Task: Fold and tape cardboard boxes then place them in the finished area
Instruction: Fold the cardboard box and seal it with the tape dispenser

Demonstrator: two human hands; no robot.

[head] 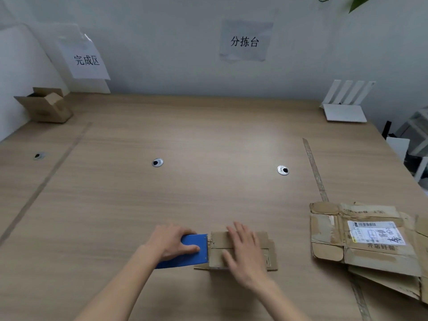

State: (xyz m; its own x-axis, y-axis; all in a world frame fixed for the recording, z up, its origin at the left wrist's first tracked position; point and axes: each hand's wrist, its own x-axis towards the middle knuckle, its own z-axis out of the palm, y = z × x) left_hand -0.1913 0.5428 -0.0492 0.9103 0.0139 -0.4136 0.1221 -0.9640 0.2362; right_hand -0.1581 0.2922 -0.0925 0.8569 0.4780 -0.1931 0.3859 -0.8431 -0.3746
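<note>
While the right hand [243, 247] lies flat, fingers spread, pinning the small brown cardboard box [240, 250] to the wooden worktop [185, 193], the left hand's [172, 242] grip clamps the blue tape dispenser [192, 250] against its near-left end (presumably to seal the seam).

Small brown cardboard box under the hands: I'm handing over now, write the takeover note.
Left hand grips the blue tape dispenser, set against the left end of the small brown cardboard box.
Right hand lies flat on the box, fingers straight, pressing the flaps down.
Done: box folded; one open brown box stands far left under the paper sign.
Left: tape this box, move it there, then the flattened cardboard stack at right.
</note>
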